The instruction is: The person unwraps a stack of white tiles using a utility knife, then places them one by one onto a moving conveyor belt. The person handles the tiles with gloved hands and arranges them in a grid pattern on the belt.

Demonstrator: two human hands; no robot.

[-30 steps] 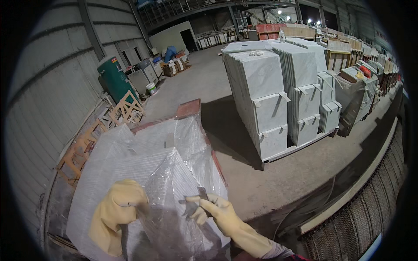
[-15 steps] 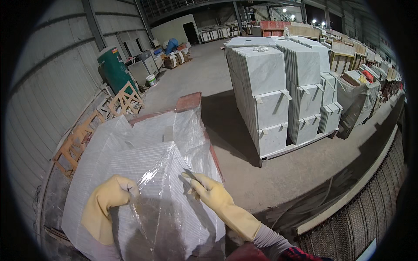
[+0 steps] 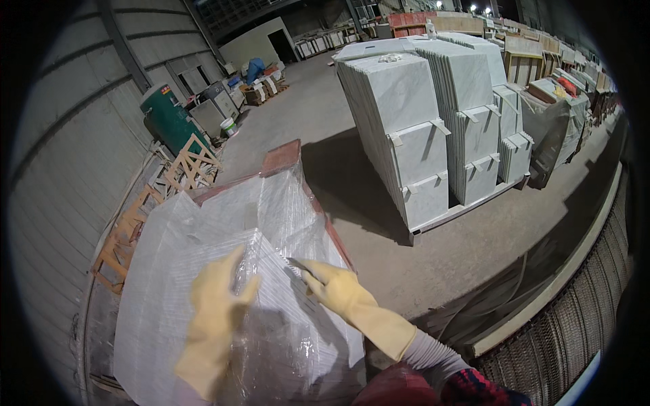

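A stack of thin white slabs [image 3: 291, 291], seen edge-on and wrapped in clear plastic film [image 3: 288, 338], is right in front of me. My left hand [image 3: 220, 314], in a yellow rubber glove and slightly blurred, is over the left part of the stack with thumb and fingers apart. My right hand [image 3: 338, 291], gloved alike, is closed beside the stack's right upper edge. A small, thin, dark thing shows at its fingertips; its kind is too small to tell. Film also covers paler slabs [image 3: 233, 203] behind the stack.
Marble slabs [image 3: 399, 95] stand in tall tiers on a pallet frame at the right. A reddish board edge [image 3: 281, 155] shows behind the wrapped stack. Wooden frames [image 3: 193, 166] and a green tank [image 3: 175, 118] line the left wall. A ribbed conveyor-like surface [image 3: 562, 318] lies lower right.
My left hand has let go of the gathered film and moved right and up, its fingers now spread. The film lies flatter over the stack. My right hand has shifted slightly right.
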